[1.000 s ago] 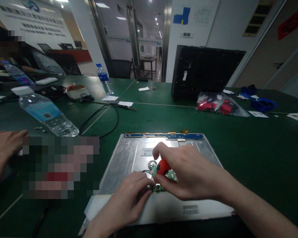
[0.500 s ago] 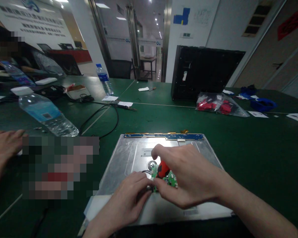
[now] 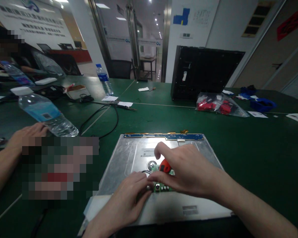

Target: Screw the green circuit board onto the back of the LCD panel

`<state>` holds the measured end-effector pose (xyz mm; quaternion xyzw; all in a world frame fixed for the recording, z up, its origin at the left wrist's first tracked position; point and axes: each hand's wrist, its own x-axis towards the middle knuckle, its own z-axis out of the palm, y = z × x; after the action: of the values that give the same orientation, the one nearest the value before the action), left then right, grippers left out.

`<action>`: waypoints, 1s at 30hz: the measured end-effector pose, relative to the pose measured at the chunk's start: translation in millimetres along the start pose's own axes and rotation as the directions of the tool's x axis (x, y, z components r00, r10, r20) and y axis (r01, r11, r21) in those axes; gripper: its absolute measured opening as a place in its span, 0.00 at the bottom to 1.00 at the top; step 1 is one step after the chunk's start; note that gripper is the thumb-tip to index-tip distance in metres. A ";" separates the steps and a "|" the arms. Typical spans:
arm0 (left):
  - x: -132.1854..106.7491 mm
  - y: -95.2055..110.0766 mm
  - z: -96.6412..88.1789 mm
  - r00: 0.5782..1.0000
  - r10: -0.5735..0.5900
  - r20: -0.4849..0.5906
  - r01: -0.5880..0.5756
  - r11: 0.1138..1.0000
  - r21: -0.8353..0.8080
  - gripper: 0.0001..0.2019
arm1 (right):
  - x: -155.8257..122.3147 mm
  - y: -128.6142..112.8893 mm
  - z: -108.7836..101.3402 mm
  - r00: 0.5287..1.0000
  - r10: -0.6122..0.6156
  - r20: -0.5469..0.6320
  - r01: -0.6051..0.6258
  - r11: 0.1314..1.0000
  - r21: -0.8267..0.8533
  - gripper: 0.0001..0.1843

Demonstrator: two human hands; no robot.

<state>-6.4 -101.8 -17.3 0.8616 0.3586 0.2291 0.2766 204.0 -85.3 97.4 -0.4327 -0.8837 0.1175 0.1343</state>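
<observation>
Fingers (image 3: 142,181) of left hand (image 3: 124,202) pinch circuit board (image 3: 164,188); right hand (image 3: 188,172) grips red tool (image 3: 165,166); green table (image 3: 250,148).

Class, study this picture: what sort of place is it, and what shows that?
Probably an electronics repair or assembly workshop: a green-matted work table, a bare metal display panel with a small circuit board held by the left hand, and a red-handled tool in the right hand.

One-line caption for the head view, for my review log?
Left hand touches a green circuit board on a metal panel; right hand grips a red-handled tool over it, on a green table.
</observation>
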 end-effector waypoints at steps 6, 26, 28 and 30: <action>0.7 -0.4 -0.1 1.000 -0.007 0.021 0.007 1.000 -0.012 0.08 | -0.9 0.4 -0.6 0.995 -0.100 -0.025 0.102 0.991 0.085 0.13; -0.9 -8.7 5.0 0.999 0.027 0.039 -0.026 0.999 -0.022 0.08 | 1.4 1.6 3.9 0.990 -0.140 -0.035 0.141 0.989 0.042 0.08; -0.9 -8.7 5.2 0.999 0.034 0.028 -0.033 0.999 -0.027 0.08 | 1.4 1.6 4.5 0.989 -0.144 -0.036 0.146 0.989 0.029 0.09; -1.3 -9.2 5.5 0.999 0.037 0.016 -0.037 0.999 -0.032 0.08 | 1.5 1.6 4.4 0.989 -0.143 -0.036 0.144 0.990 0.016 0.10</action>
<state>-8.5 -99.0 -27.6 0.8654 0.3367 0.2327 0.2891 202.8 -83.5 93.0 -0.3688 -0.9089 0.1080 0.1616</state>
